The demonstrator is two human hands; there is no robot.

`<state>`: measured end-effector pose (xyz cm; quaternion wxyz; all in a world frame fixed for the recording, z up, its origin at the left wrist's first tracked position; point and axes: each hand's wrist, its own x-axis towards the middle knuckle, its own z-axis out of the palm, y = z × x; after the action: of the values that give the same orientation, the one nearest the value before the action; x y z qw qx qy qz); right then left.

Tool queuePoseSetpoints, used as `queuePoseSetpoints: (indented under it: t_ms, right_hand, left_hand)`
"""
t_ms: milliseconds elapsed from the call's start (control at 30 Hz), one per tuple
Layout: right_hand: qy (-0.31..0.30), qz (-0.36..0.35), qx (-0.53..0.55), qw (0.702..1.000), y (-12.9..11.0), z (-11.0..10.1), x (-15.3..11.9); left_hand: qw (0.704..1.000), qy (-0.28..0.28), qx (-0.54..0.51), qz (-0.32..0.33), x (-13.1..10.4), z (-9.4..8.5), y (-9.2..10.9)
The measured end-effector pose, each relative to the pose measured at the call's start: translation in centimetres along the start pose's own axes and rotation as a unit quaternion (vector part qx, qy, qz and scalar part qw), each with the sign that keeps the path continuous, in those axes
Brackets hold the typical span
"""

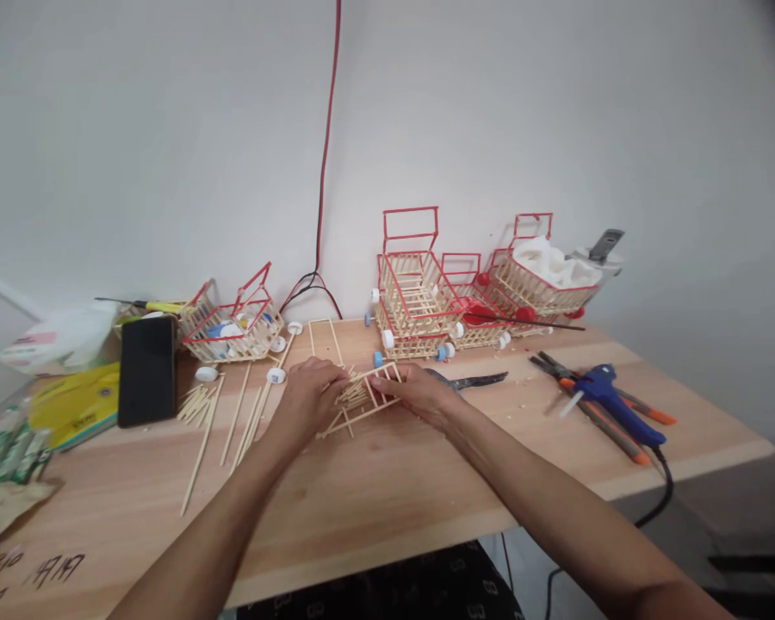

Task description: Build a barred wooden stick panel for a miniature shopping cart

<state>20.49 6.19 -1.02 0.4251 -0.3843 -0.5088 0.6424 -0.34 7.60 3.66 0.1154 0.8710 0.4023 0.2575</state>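
Observation:
A small ladder-like frame of pale wooden sticks (365, 415) is held just above the table at the centre. My right hand (419, 393) is closed on its right end, thumb over the crossbars. Beside the frame's left part is my left hand (314, 389), fingers bent over a heap of short sticks (354, 392); its fingertips are partly hidden, so what they hold is unclear. Behind my left hand, a thin rectangular stick outline (325, 322) lies flat near the wall.
Stick-built carts with red trim (419, 301) stand along the wall. On the right lie a blue glue gun (613, 400) and orange-handled pliers (594, 418). On the left are a black phone (147, 372), a yellow packet (74, 405), long sticks (200, 448) and a small cart (232, 336).

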Motion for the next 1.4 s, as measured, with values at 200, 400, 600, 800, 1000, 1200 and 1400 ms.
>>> queuePoseSetpoints:
  t_ms: [200,400,600,800,1000,1200,1400]
  right_hand:
    - [0.008,-0.001,0.005,1.000,-0.1,0.1,0.0]
    - [0.069,-0.027,0.032,0.997,-1.4,0.1,-0.3]
    - [0.074,-0.022,0.057,0.995,-1.7,-0.1,-0.4]
    - [0.060,-0.002,-0.043,0.997,-3.0,-0.6,-1.0]
    - [0.132,-0.054,-0.331,0.933,-6.4,-2.0,-4.1]
    - [0.293,-0.081,-0.523,0.796,-9.8,-4.5,-11.0]
    - [0.423,-0.002,-0.615,0.666,-8.3,-9.4,-17.4]
  left_hand:
    - [0.998,0.042,-0.035,0.007,-0.1,0.3,-0.4]
    - [0.917,0.187,-0.299,-0.187,0.0,-1.3,-1.2]
    - [0.787,-0.021,-0.539,-0.299,-0.5,-1.2,-1.6]
    - [0.776,-0.005,-0.549,-0.309,-0.3,-0.9,-2.3]
    - [0.771,0.006,-0.545,-0.329,-0.3,-1.6,-2.8]
    - [0.765,-0.012,-0.544,-0.345,-0.3,-1.6,-2.9]
    - [0.783,-0.051,-0.523,-0.333,-0.2,-2.3,-3.0]
